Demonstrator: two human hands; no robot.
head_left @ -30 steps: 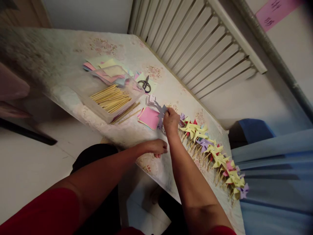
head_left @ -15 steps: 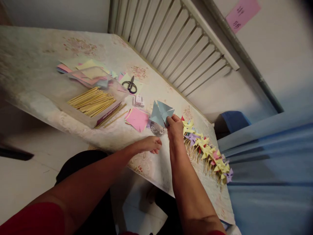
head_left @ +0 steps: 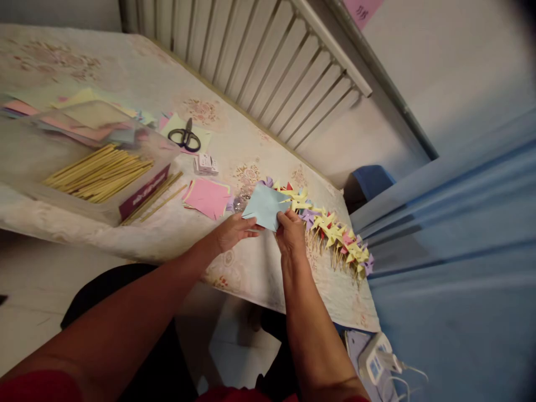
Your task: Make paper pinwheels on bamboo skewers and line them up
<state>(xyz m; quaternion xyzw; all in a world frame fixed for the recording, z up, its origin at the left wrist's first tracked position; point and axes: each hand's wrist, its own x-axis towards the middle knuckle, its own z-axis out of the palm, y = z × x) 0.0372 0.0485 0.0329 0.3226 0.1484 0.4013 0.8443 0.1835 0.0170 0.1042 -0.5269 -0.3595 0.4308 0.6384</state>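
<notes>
A light blue square of paper (head_left: 266,205) with slits cut in from its corners is held up above the table's front part. My right hand (head_left: 292,230) pinches its lower right edge, thumb on top. At the lower left edge, my left hand (head_left: 235,230) has its thumb on the paper and its fingers underneath. Just behind the paper sits a small clear container (head_left: 240,202) of shiny bits, partly covered. Left of it lies a stack of pink paper squares (head_left: 208,197) with slits.
Finished paper pinwheels (head_left: 330,226) on sticks lie in a row at right. Leftward are a small box (head_left: 205,164), black scissors (head_left: 185,138) and a clear bin (head_left: 167,149) of wooden sticks (head_left: 103,173). A power strip (head_left: 376,357) is at lower right.
My left hand has come up to the blue paper and taken its left edge. The paper, earlier bent in my right hand, now lies flatter. The view has shifted to the right.
</notes>
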